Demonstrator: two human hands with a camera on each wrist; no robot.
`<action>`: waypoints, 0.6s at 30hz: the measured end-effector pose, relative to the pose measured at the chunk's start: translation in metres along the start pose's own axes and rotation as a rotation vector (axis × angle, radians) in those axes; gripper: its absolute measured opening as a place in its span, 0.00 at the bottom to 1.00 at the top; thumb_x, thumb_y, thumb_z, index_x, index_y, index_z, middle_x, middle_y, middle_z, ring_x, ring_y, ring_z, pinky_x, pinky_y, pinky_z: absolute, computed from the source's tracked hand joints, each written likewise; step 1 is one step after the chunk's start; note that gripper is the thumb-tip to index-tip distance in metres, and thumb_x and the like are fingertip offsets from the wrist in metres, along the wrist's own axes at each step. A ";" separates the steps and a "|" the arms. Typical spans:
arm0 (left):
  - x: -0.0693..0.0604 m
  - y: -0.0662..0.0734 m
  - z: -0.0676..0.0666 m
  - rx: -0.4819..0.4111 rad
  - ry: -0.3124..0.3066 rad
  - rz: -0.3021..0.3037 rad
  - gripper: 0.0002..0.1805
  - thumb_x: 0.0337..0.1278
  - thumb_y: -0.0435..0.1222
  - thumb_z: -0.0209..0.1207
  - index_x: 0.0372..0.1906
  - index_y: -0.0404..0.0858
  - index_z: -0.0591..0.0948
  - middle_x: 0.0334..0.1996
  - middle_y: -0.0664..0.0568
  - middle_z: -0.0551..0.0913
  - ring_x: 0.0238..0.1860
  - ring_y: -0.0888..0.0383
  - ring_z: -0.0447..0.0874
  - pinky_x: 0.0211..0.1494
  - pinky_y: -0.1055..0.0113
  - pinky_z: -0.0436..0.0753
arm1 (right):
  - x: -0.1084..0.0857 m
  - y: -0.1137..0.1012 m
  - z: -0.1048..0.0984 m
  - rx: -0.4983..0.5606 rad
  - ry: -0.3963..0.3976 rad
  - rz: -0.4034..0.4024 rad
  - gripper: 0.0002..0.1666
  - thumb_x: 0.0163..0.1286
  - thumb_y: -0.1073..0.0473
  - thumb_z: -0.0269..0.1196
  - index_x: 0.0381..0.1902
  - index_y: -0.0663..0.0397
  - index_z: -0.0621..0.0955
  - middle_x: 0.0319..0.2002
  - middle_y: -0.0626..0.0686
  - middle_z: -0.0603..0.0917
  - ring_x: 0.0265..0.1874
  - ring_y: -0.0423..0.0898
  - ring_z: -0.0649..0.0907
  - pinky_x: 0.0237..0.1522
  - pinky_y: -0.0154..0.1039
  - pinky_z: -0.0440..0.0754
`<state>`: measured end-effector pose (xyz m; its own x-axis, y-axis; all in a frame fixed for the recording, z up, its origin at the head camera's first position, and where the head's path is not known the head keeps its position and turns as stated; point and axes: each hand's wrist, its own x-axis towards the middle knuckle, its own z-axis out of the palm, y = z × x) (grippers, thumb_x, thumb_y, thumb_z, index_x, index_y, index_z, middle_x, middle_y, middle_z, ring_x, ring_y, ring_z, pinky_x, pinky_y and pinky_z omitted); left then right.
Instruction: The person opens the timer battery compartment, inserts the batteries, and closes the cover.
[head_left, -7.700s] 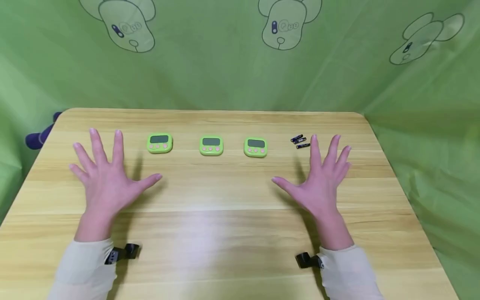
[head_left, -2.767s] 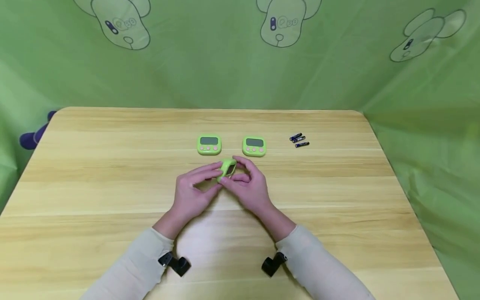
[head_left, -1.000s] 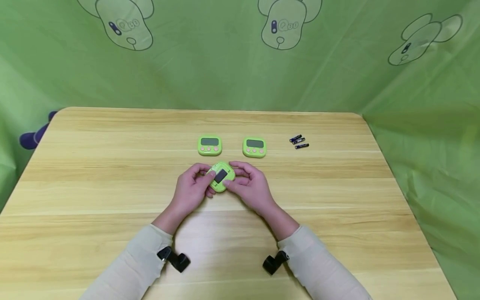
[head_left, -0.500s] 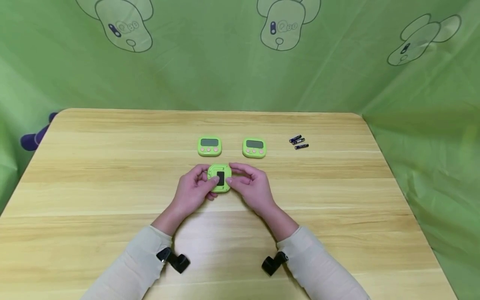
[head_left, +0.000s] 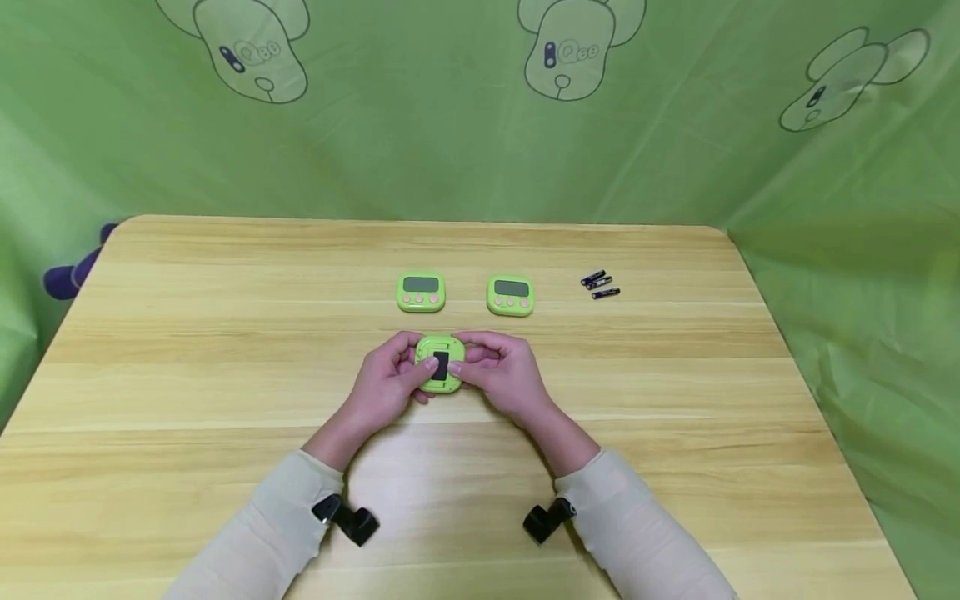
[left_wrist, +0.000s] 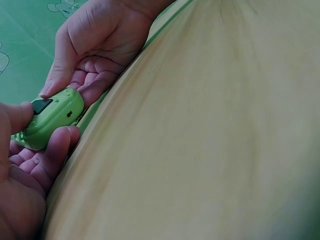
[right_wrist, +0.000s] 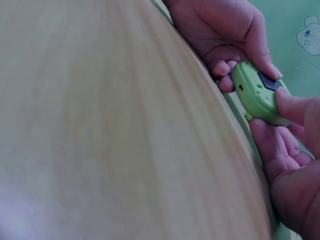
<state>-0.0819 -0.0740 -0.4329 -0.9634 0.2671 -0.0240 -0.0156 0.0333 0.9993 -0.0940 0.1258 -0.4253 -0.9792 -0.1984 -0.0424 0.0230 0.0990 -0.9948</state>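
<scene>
Both hands hold a green digital timer [head_left: 441,358] with its back turned up, a black rectangular patch in the middle. My left hand [head_left: 381,380] grips its left side, thumb on the patch and fingers curled underneath. From the right, my right hand [head_left: 508,379] pinches the other side, its thumb tip at the patch's right edge. The left wrist view shows the timer's rounded green edge [left_wrist: 60,112] with a small dark slot, between both hands. In the right wrist view, the timer [right_wrist: 255,95] is tilted, thumbs on top and fingers below.
Farther back on the wooden table [head_left: 225,333] lie two more green timers, one at left [head_left: 421,292] and one at right [head_left: 511,296], screens up. Three small dark batteries [head_left: 599,283] lie to their right. A green curtain [head_left: 450,150] hangs behind the table.
The open hands came together and lifted the leftmost timer from the back row to the middle. It was turned back-up, then rotated upright; lately it has shifted slightly nearer the body.
</scene>
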 end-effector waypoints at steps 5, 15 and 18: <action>0.000 0.000 0.000 0.007 -0.012 -0.009 0.13 0.69 0.29 0.58 0.54 0.28 0.76 0.31 0.41 0.82 0.24 0.49 0.82 0.27 0.58 0.86 | 0.000 -0.001 0.001 -0.014 0.011 -0.027 0.22 0.55 0.77 0.72 0.50 0.68 0.85 0.32 0.61 0.86 0.30 0.46 0.86 0.36 0.39 0.87; 0.000 -0.002 0.000 -0.002 0.044 0.008 0.14 0.68 0.31 0.60 0.54 0.28 0.77 0.31 0.40 0.82 0.23 0.48 0.82 0.27 0.58 0.86 | 0.003 0.000 0.002 -0.048 0.033 0.022 0.23 0.56 0.73 0.74 0.52 0.60 0.86 0.39 0.58 0.88 0.37 0.49 0.88 0.40 0.41 0.87; 0.001 -0.004 0.000 0.004 0.057 0.007 0.15 0.68 0.32 0.61 0.55 0.29 0.77 0.30 0.41 0.81 0.23 0.48 0.82 0.27 0.57 0.86 | 0.002 0.000 0.003 -0.050 0.098 0.006 0.20 0.56 0.71 0.75 0.48 0.60 0.87 0.36 0.57 0.88 0.34 0.48 0.87 0.37 0.40 0.87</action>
<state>-0.0827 -0.0741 -0.4366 -0.9772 0.2119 -0.0150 -0.0075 0.0359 0.9993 -0.0952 0.1229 -0.4260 -0.9941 -0.1021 -0.0365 0.0210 0.1489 -0.9886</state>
